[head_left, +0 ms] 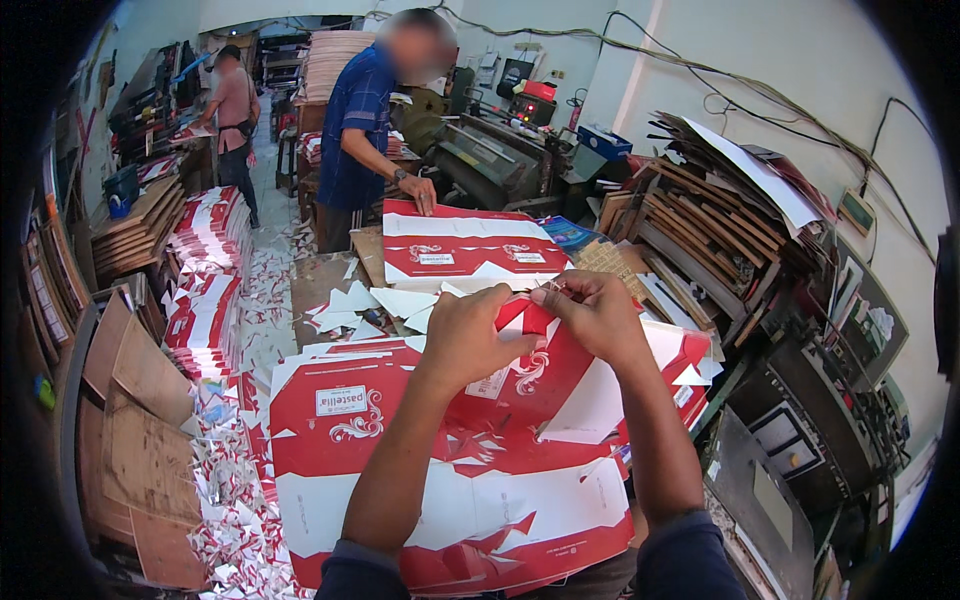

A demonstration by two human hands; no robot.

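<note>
L hand (470,335) & R hand (602,318) up close tog., fingers (588,284) pinching far edge of red/wht printed sheet (572,372), partly lifted over stack of similar sheets (325,450); paper scraps (238,540) to L; co-worker's hand (420,193) on 1 other sheet (450,228) ahead

Can't really make out how the left grip (472,335) and right grip (598,312) pinch the red-and-white sheet (565,375), since the fingers (552,300) cover that spot. The forearms (388,465) hide parts of the printed stack (325,452) below, and the dark sleeves (358,574) get chopped off by the bottom edge. The tabletop (310,290) is mostly buried. The blue-shirted co-worker's (352,150) face is blurred, lower legs out of sight. Whatever the pink-shirted person (232,95) is handling looks too tiny to tell.
</note>
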